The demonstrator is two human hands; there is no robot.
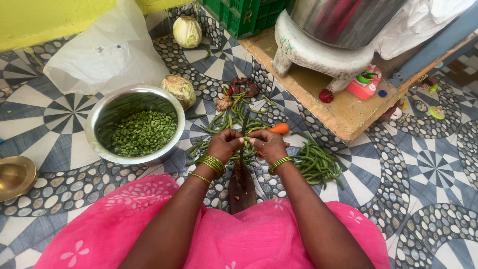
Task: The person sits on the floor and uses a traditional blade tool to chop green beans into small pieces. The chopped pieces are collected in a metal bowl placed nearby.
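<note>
Your left hand (225, 143) and right hand (268, 144) meet over the upright blade (244, 130) of a floor cutter, both closed on a small bunch of beans (246, 133) pressed against the blade's edge. The cutter's wooden base (242, 187) lies on the tiled floor (428, 164) between your knees, partly under the pink cloth (249, 239) on your lap. Green bangles ring both wrists.

More whole beans lie in a loose pile (316, 162) on the floor just right of your right hand, with others strewn beyond the blade. A carrot (280, 128) lies just past your right hand. Left of your left hand stands a steel bowl (99, 124) holding chopped bean pieces (143, 133). Just beyond the bowl's far rim sits a pale round vegetable (179, 90); a second one (187, 31) lies farther off by a green crate (244, 17). A white plastic bag (102, 52) lies beyond the bowl. A brass vessel (15, 175) sits at the left edge of the view
</note>
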